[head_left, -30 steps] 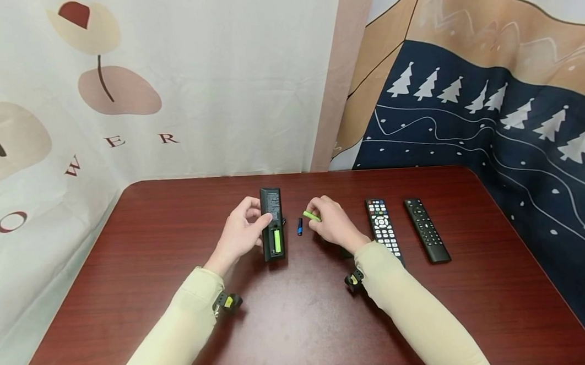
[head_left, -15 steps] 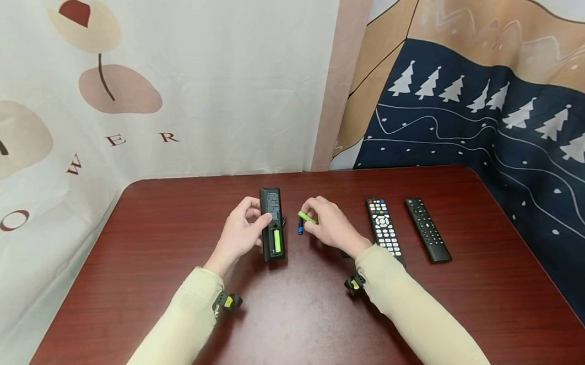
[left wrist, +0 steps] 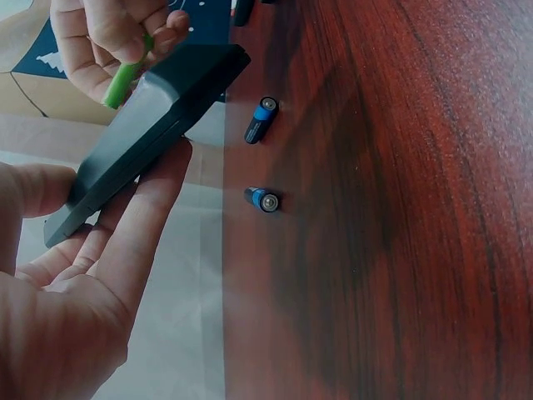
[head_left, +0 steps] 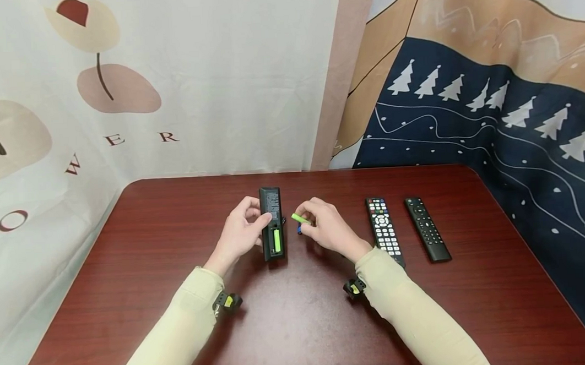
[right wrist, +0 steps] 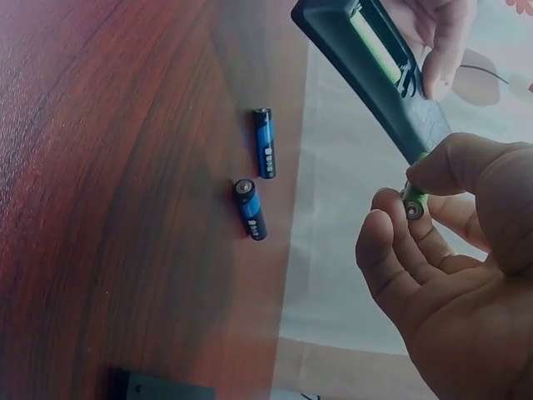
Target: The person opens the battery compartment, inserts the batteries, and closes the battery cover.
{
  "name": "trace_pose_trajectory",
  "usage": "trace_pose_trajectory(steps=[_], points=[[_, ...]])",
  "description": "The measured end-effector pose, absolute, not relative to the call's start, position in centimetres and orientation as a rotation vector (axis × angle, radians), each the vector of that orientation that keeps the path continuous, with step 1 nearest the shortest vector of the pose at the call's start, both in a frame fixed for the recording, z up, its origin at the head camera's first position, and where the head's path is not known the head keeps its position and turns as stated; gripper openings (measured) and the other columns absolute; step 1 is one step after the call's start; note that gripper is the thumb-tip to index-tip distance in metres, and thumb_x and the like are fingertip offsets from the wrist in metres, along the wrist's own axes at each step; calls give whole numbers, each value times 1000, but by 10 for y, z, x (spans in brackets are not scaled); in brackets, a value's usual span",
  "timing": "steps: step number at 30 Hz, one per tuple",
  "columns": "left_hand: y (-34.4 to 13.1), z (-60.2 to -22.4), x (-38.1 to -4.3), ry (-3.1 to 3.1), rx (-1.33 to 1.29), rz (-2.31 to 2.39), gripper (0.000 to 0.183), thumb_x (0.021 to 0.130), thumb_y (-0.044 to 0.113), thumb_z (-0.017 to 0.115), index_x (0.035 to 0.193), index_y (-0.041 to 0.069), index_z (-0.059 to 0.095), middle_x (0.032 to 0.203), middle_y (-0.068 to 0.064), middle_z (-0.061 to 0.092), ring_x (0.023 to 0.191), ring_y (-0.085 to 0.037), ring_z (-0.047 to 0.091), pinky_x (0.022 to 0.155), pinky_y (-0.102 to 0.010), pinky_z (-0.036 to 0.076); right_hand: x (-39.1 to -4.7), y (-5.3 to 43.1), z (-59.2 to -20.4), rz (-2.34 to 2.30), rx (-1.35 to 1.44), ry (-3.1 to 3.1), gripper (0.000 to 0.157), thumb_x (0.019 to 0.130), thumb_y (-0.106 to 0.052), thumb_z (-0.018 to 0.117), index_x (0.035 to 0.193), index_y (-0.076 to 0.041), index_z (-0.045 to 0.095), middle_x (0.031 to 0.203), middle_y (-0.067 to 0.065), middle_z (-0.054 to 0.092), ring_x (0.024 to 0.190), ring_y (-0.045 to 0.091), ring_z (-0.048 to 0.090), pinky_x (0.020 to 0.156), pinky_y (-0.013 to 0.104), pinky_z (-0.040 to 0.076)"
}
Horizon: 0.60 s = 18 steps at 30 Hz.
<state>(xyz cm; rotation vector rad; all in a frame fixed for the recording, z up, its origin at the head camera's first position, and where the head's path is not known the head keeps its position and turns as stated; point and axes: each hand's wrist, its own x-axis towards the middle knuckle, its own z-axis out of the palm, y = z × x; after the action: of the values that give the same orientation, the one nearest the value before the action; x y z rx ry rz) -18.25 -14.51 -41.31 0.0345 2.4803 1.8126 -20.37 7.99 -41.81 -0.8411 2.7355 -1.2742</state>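
Table [head_left: 290, 337]: dark red, two blue batteries [right wrist: 265, 146] loose on it.
Left hand [head_left: 238, 232]: curled round the opened remote [head_left: 276, 221], aloft.
Right hand [head_left: 326, 223]: pinches a green battery [head_left: 298, 218] nearby; a slack grip might drop it.
Seated battery [head_left: 277, 240]: could spill if the remote tips.

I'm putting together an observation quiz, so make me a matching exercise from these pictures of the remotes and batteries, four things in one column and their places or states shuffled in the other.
Column one
1. left grip
2. right grip
3. blue-and-black batteries
4. battery compartment

Column two
A. lying on the table
B. pinching a green battery
C. with another green battery inside
D. holding an opened remote

Right pairs: 1-D, 2-B, 3-A, 4-C
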Motion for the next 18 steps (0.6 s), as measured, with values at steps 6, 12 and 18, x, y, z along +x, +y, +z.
trace_pose_trajectory(steps=[6, 12, 18], points=[[-145, -414, -183, 2471, 27, 1818, 23, 100, 10, 64, 120, 3, 54, 94, -15, 67, 55, -19, 63, 55, -54, 60, -200, 77, -416, -1319, -895, 2737, 23, 82, 4, 65, 103, -4, 71, 94, 6, 62, 83, 17, 61, 76, 29, 54], [-143, -414, -184, 2483, 14, 1796, 23, 101, 12, 64, 121, 5, 55, 95, -15, 67, 55, -20, 62, 55, -51, 60, -198, 75, -415, -1350, -953, 2734, 23, 81, 4, 64, 101, -5, 71, 94, 6, 63, 84, 18, 62, 75, 28, 54], [-142, -415, -185, 2482, 15, 1795, 23, 101, 11, 64, 120, 5, 54, 95, -16, 68, 55, -19, 62, 54, -51, 59, -196, 73, -416, -1352, -978, 2721, 22, 82, 4, 65, 102, -5, 70, 94, 5, 63, 85, 17, 61, 74, 26, 54]])
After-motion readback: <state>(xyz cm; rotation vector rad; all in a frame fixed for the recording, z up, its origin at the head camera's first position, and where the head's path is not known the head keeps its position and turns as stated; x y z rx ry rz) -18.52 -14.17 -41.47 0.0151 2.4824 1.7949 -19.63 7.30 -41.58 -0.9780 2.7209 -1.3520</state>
